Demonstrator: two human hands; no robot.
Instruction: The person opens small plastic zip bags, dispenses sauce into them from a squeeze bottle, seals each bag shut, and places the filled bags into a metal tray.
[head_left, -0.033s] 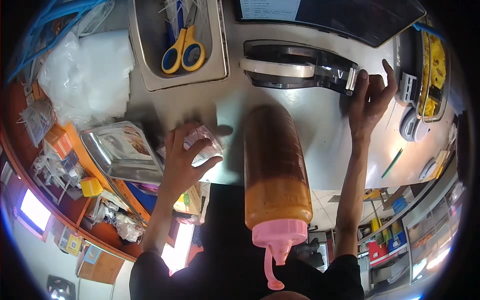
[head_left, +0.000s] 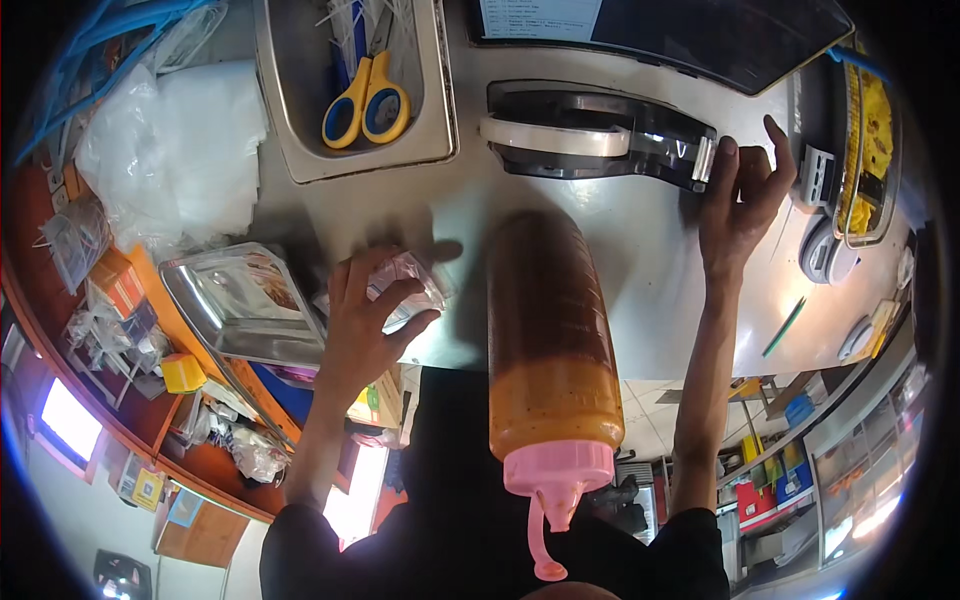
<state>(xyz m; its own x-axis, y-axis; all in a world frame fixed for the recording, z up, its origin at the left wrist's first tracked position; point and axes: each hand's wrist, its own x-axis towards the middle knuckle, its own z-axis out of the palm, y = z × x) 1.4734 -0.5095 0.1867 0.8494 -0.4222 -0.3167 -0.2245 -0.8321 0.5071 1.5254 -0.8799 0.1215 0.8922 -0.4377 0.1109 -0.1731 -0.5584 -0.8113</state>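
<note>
While the squeeze bottle (head_left: 553,340) with its pink cap lies on its side nearest the person, half full of orange sauce, the left hand (head_left: 362,325) beside it curls its fingers over a small clear-wrapped packet (head_left: 408,285) on the steel counter (head_left: 640,270), gripping it loosely. By the look of it, the packet is bagged but not yet taped. Farther out, the right hand (head_left: 742,195) is open, its fingertips touching the cutter end of the black tape dispenser (head_left: 600,135), whose pale roll sits at its left end. Left of the packet lies a shiny foil pouch (head_left: 245,300). Beyond, a metal tray (head_left: 290,120) holds yellow-and-blue scissors (head_left: 365,100), with crumpled clear plastic bags (head_left: 170,150) beside it.
</note>
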